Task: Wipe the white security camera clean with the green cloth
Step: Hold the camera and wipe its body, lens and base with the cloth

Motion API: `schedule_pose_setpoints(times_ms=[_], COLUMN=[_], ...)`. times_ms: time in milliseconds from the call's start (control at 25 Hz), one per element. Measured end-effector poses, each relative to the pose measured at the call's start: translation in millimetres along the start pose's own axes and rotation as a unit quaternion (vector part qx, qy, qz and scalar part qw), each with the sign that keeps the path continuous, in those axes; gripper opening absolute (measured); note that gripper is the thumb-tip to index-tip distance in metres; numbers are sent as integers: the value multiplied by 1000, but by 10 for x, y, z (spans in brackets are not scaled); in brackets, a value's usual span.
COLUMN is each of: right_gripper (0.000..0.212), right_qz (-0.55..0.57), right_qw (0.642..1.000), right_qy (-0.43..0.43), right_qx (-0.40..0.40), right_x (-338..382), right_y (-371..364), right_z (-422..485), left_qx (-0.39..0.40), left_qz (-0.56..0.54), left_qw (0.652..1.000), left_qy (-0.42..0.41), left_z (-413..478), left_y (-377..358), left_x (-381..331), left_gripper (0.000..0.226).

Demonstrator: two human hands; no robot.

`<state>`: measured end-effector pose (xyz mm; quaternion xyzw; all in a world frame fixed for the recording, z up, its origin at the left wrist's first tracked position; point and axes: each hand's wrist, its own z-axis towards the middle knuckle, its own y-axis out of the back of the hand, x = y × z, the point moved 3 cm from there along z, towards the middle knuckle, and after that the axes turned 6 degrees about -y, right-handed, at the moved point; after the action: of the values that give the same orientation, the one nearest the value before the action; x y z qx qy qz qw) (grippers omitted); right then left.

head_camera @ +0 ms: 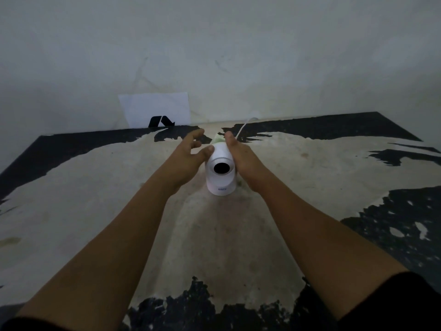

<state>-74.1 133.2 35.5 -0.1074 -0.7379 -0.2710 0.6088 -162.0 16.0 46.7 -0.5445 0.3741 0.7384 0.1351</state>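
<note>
A white security camera (220, 172) stands upright on a worn table (214, 235) with peeling black surface, its dark lens facing the viewer. The left hand (188, 155) sits at the camera's nine o'clock, thumb touching the top, fingers spread apart and loosely curled. The right hand (241, 156) presses against the camera's three o'clock side. A bit of green cloth (219, 139) peeks out at twelve o'clock behind the camera; whether the right hand clamps it cannot be told. A white cable (243, 126) runs back toward the wall (238, 56).
</note>
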Motion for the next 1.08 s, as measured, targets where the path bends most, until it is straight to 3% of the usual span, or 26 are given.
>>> schedule_pose_setpoints(times_ms=[80,160,360,480,640,720,840,880,1080], right_gripper=[98,106,63,65,83,87,124,125,82], right_qz=[22,21,9,12,54,29,-13,-24,-6], right_qw=[999,999,993,998,996,996,996,997,999], right_qy=[-35,-32,96,58,-68,-84,-82,-65,16], right_qx=[21,6,-69,-22,11,9,-17,-20,-33], right_x=[-171,-284,-37,128,-93,-156,-59,5,193], right_y=[-40,-53,11,1,10,21,62,77,47], right_z=[-24,-50,-170,-53,49,28,45,58,37], left_qx=[4,10,5,4,4,13,25,27,47], left_qz=[1,-8,-39,-41,-27,-36,-36,-33,-62], left_qw=[1000,1000,999,999,998,998,997,997,995], left_qy=[4,6,-9,-33,-53,-55,-58,-62,-67], left_z=[1,-11,-35,-48,-60,-50,-31,-30,-38], left_y=[-3,-25,-48,-45,-35,-34,-22,-20,3], left_x=[5,6,9,4,-4,-1,26,25,-42], left_gripper=[49,45,44,46,45,43,43,45,48])
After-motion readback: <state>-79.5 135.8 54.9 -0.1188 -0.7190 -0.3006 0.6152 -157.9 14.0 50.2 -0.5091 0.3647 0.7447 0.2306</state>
